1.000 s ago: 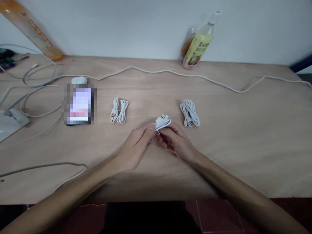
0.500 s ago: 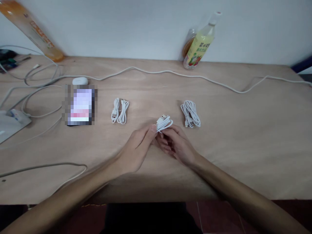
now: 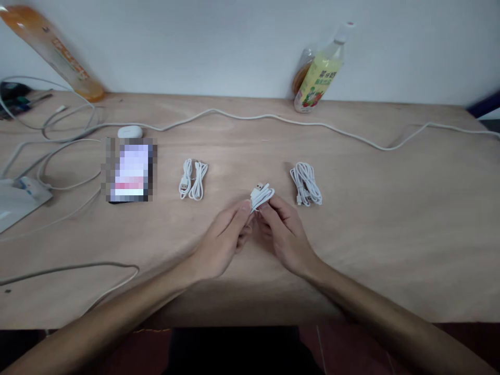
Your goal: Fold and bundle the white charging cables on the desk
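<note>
Between my hands is a coiled white USB cable (image 3: 263, 195), held above the wooden table (image 3: 375, 224). Its USB plug points up and away from me. My left hand (image 3: 224, 234) pinches the near end of the coil, thumb on top. With thumb and fingers, my right hand (image 3: 287, 232) grips the coil's right side; its lower fingers are curled and partly hidden. On the table to the left lie two small white cable coils (image 3: 192, 179) side by side. A larger bundle of white cable (image 3: 306, 183) lies to the right, beyond my right hand.
A phone (image 3: 132, 172) with a blurred screen and a white earbud case (image 3: 130, 132) lie at left among loose cables. A long white cord (image 3: 250, 118) crosses the back. An orange bottle (image 3: 58, 57) and a yellow drink bottle (image 3: 318, 78) stand by the wall.
My right hand has turned, its thumb now pressing on top of the coil where its fingers were curled below. My left hand keeps its pinch.
</note>
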`<state>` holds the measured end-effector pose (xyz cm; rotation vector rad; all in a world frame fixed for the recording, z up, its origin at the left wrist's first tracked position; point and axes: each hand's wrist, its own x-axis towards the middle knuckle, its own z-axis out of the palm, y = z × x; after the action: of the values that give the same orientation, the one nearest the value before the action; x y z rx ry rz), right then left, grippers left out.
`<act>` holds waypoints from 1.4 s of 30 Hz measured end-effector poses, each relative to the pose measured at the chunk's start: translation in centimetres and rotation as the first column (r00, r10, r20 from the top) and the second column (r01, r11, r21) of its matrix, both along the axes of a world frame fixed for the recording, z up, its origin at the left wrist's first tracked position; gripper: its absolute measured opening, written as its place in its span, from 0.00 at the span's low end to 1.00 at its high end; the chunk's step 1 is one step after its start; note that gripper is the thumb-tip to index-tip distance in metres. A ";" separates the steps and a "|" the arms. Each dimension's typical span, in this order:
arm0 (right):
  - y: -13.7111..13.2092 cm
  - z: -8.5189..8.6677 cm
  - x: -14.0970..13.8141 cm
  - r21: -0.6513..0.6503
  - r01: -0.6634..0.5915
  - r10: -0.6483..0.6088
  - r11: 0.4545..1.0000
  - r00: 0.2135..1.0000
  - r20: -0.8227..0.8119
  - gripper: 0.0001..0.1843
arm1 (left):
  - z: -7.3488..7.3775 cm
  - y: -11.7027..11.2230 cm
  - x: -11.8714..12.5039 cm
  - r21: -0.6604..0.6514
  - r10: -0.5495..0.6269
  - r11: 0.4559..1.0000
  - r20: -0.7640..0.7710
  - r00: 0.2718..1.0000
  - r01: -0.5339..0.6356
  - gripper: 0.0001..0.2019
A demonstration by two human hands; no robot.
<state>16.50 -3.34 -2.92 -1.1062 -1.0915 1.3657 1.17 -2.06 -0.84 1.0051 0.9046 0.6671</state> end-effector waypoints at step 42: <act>1.7 0.4 3.4 0.753 -0.579 -0.766 0.312 0.316 0.560 0.17 | 1.3 -0.1 -0.9 -0.120 -0.157 0.978 0.127 0.979 0.172 0.38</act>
<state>19.88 -1.59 -2.49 -0.8574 -2.1968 -0.6507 0.29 -2.16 0.48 0.9032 0.7432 0.5150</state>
